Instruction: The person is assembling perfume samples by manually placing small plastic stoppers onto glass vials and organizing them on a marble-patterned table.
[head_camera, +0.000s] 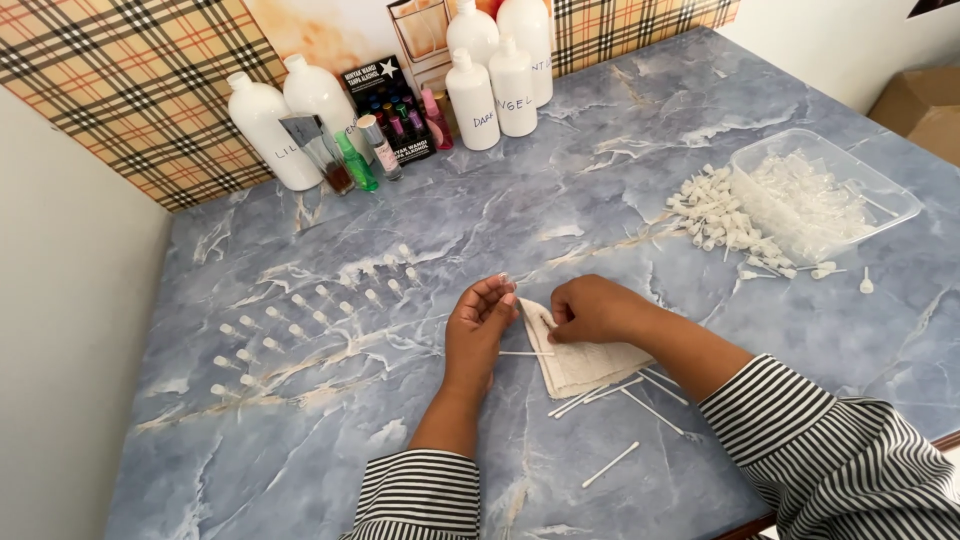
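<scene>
Left hand (480, 325), fingers pinched nearly closed on a thin white stick (525, 353), works against the folded cloth (580, 365) pinned to the bench (560, 180) by the curled right hand (592, 308), keeping it steady.

Vial in left hand (478, 325) indistinct

White plastic bottles (495, 70) and small perfume vials (355, 160) stand along the plaid backdrop (130, 90); clear tray (880, 195) sits right; small vials (310, 315) stand in rows.
</scene>
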